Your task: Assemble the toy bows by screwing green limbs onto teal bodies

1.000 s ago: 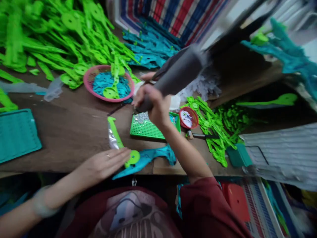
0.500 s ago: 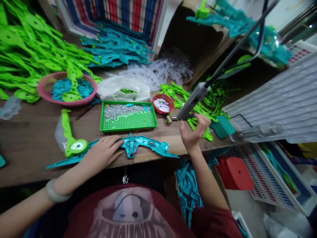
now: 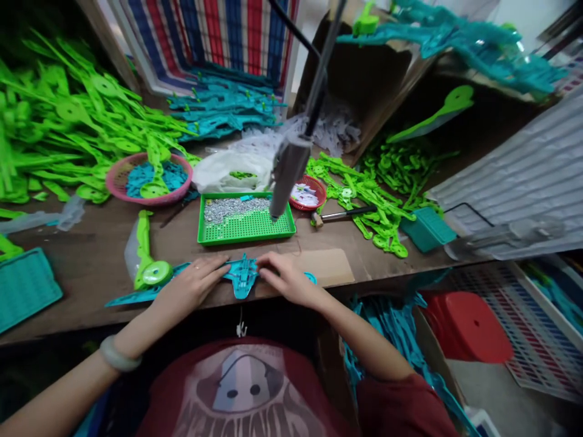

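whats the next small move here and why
Probably lift the blue part slightly with both hands: the left hand and right hand lie on it, either side of its middle, while the grey tool hangs unheld.

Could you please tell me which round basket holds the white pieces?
The small red basket, by the green tray's right end; the larger pink basket, on the left, holds teal pieces under a green part.
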Demonstrator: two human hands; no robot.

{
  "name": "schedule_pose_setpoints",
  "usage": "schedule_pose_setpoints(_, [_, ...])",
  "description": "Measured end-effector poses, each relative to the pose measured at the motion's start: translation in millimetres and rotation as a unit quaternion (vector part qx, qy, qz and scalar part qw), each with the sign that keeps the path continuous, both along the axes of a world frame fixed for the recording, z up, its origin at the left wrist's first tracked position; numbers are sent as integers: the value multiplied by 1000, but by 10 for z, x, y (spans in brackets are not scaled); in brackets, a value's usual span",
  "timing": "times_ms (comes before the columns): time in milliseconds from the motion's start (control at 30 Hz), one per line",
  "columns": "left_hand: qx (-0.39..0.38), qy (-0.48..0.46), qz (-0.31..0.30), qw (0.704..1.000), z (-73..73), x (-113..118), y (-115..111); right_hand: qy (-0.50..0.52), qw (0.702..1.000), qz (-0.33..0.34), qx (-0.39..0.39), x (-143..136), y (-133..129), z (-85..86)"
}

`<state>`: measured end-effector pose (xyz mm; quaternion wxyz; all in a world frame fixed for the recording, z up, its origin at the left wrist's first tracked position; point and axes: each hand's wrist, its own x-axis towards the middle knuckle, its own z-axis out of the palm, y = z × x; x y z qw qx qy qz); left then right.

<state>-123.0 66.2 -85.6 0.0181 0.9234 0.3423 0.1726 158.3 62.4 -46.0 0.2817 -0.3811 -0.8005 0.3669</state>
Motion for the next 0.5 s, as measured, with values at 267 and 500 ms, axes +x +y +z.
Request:
schedule_pose_setpoints(267, [16,-6,-25,1000,-4,-71,-22,-179,970,-82,142,694,458,235])
schedule_pose_setpoints(500, [42,-36,-49,997,126,-102,-119,-291,927,-114,206,915,778,-15])
